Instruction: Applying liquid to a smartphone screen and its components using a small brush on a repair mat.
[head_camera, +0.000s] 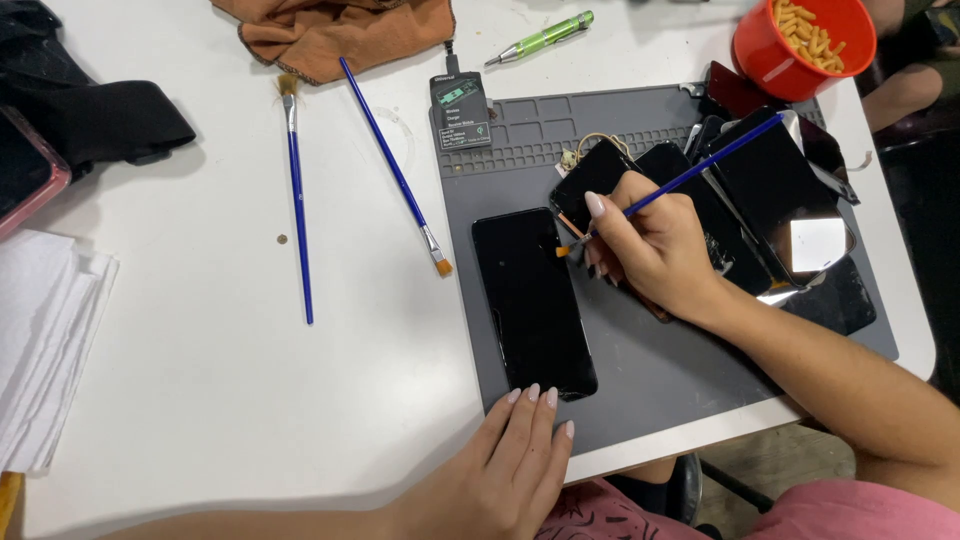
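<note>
Head view: a blue brush was gripped by the right hand, its bristles laid on the black phone's far right corner. The phone's near end was steadied by the flat, open left hand; brushing appeared barely begun.

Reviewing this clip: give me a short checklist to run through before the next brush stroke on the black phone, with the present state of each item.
1. Right hand has a firm grip on the blue brush: ok, fingers wrapped round the handle.
2. Brush tip at the black phone: ok, bristles at its upper right edge.
3. Left hand steadies the phone: ok, fingertips rest at its bottom end.
4. Phone lies flat on the grey mat: ok.
5. Room to the right of the phone: not ok, a pile of other phones crowds the mat.
6. Bristles clean: cannot tell.
</note>
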